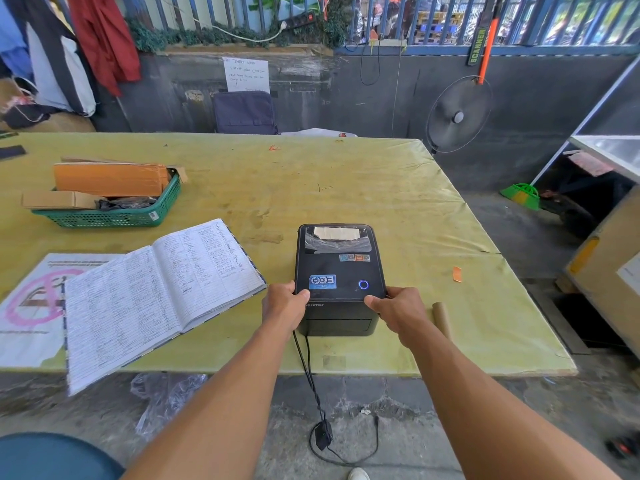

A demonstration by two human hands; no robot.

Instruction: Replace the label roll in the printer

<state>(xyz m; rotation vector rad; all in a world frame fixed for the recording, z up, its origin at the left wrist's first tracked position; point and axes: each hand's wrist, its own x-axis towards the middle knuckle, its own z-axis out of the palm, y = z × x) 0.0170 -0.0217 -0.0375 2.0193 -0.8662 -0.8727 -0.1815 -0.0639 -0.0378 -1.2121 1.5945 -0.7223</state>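
Note:
A black label printer (337, 271) stands on the yellow-green table (346, 188) near its front edge, lid closed, a blue ring light lit on top. My left hand (284, 306) grips its front left corner, thumb on the lid. My right hand (398, 311) grips the front right corner the same way. An empty brown cardboard roll core (441, 317) lies on the table just right of my right hand. Through the lid window a pale label roll shows faintly.
An open handwritten ledger (156, 292) lies left of the printer over a paper sheet. A green basket (114, 209) with cardboard boxes sits at the far left. The printer's cable (311, 379) hangs to the floor. A fan (459, 116) stands beyond the table's right corner.

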